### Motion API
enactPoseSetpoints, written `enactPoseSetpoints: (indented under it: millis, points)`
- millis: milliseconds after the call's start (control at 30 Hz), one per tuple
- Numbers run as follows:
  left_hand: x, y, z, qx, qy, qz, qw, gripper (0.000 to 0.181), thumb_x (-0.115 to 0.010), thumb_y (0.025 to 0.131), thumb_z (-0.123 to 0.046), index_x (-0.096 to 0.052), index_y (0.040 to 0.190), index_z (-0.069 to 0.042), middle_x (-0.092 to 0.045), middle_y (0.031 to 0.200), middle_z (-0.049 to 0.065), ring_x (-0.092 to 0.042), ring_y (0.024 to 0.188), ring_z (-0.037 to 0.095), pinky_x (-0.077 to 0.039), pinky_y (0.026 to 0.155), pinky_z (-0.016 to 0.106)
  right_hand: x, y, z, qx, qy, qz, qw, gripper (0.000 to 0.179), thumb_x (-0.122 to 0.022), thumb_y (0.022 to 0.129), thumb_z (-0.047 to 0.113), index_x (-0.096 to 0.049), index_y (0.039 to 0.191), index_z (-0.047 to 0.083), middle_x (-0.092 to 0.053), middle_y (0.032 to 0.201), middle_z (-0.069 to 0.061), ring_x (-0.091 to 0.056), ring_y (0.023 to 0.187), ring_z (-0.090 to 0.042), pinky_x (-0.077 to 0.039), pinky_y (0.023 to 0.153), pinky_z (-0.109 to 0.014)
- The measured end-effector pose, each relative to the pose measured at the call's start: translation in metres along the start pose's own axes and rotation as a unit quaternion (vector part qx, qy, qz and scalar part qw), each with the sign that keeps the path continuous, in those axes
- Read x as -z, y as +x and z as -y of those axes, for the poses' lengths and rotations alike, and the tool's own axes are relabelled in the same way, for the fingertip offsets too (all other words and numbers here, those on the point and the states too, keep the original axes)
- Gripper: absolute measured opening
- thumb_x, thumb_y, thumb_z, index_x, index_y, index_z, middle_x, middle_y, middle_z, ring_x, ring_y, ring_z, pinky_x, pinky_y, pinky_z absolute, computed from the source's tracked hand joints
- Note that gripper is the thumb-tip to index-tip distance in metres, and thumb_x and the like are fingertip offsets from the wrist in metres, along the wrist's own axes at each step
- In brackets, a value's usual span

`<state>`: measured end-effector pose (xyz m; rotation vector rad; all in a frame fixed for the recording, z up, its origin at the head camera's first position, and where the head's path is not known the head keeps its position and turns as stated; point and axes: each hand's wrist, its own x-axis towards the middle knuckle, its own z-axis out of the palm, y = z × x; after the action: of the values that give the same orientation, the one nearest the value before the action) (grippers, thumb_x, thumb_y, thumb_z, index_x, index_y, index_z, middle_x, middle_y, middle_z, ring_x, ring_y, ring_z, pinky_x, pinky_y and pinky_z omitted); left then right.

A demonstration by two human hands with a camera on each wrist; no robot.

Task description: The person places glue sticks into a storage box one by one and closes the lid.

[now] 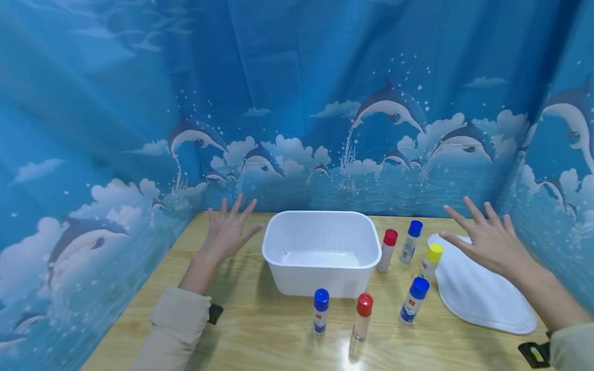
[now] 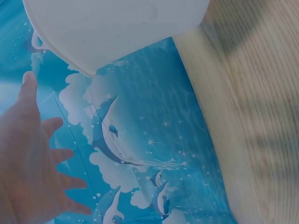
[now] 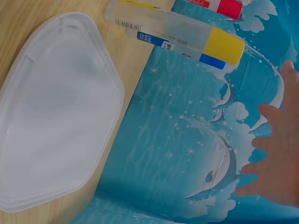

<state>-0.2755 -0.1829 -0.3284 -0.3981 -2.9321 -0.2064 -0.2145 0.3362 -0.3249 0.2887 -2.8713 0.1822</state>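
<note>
My left hand (image 1: 227, 234) is held up with spread fingers to the left of a white plastic tub (image 1: 320, 281), holding nothing. On the other side my right hand (image 1: 492, 242), also with fingers spread, hangs over a flat white lid (image 1: 478, 293) and grips nothing. Between tub and lid stand glue sticks: a yellow-capped one (image 1: 431, 262), a blue-capped one (image 1: 414, 300), another blue-capped one farther back (image 1: 411, 242) and a red-capped one (image 1: 387, 250) beside the tub. In front of the tub are a blue-capped glue stick (image 1: 320, 311) and a red-capped one (image 1: 363, 316).
A pale wooden table (image 1: 260, 340) carries everything. Blue curtains with printed dolphins (image 1: 297, 93) enclose it at the back and both sides. Black straps, one with a small buckle (image 1: 534, 354), sit at the wrists near the sleeves (image 1: 178, 314).
</note>
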Motion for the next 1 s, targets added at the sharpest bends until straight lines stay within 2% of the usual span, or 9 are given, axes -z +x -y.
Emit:
enactPoseSetpoints:
  millis: [133,333,467,567,700,833,1000]
  points:
    - [0.001,-0.001,-0.002,-0.001,-0.008,0.0,1.0,0.073,-0.035,0.091,-0.061,-0.016,0.148,-0.021,0.004,0.151,0.013,0.014,0.13,0.043,0.015,0.096,0.064,0.004,-0.002,0.007,0.008,-0.001,-0.003,1.0,0.074,-0.045,0.09,0.054,-0.015,0.149,0.019,-0.001,0.148,-0.025,0.003,0.125,-0.057,0.008,0.092,-0.072]
    - [0.004,-0.004,-0.01,-0.014,-0.016,-0.013,0.9997,0.072,-0.033,0.091,-0.061,-0.016,0.148,-0.021,0.0,0.151,0.014,0.007,0.131,0.045,0.008,0.098,0.067,0.012,-0.005,0.027,0.039,-0.002,-0.015,0.9991,0.074,-0.047,0.09,0.052,-0.015,0.149,0.02,-0.005,0.149,-0.024,0.001,0.127,-0.055,0.01,0.095,-0.069]
    - [0.003,-0.006,-0.019,-0.023,-0.062,-0.027,0.9975,0.074,-0.029,0.089,-0.065,-0.017,0.148,-0.021,-0.003,0.151,0.014,0.001,0.132,0.044,-0.002,0.099,0.068,0.016,-0.007,0.045,0.068,0.0,-0.02,0.9975,0.073,-0.048,0.091,0.05,-0.015,0.149,0.021,-0.007,0.149,-0.024,0.004,0.129,-0.051,0.011,0.097,-0.067]
    - [-0.001,-0.009,-0.024,-0.025,-0.114,-0.045,0.9921,0.075,-0.029,0.089,-0.065,-0.019,0.148,-0.02,-0.006,0.151,0.015,-0.003,0.133,0.043,-0.006,0.1,0.067,0.021,-0.01,0.061,0.089,0.003,-0.02,0.9959,0.072,-0.049,0.091,0.049,-0.016,0.148,0.021,-0.006,0.149,-0.023,0.007,0.131,-0.048,0.012,0.098,-0.064]
    - [-0.012,-0.016,-0.027,-0.012,-0.204,-0.06,0.9771,0.072,-0.033,0.091,-0.061,-0.021,0.148,-0.019,-0.008,0.151,0.012,-0.008,0.134,0.038,-0.011,0.102,0.064,0.023,-0.014,0.084,0.123,0.017,-0.033,0.9917,0.07,-0.052,0.09,0.048,-0.02,0.148,0.024,-0.01,0.15,-0.02,0.005,0.132,-0.045,0.012,0.101,-0.061]
    - [-0.023,-0.021,-0.03,0.004,-0.301,-0.053,0.952,0.069,-0.037,0.091,-0.058,-0.022,0.147,-0.02,-0.008,0.152,0.009,-0.01,0.135,0.035,-0.015,0.101,0.064,0.021,-0.019,0.107,0.159,0.034,-0.042,0.9858,0.069,-0.054,0.089,0.048,-0.024,0.147,0.025,-0.013,0.15,-0.017,0.002,0.134,-0.042,0.01,0.103,-0.059]
    - [-0.034,-0.022,-0.032,0.002,-0.382,-0.064,0.9218,0.06,-0.045,0.095,-0.043,-0.029,0.145,-0.016,-0.014,0.15,0.013,-0.013,0.134,0.035,-0.019,0.102,0.06,0.015,-0.025,0.135,0.204,0.044,-0.044,0.9771,0.067,-0.054,0.088,0.048,-0.029,0.145,0.026,-0.016,0.15,-0.013,-0.004,0.135,-0.039,0.005,0.107,-0.054]
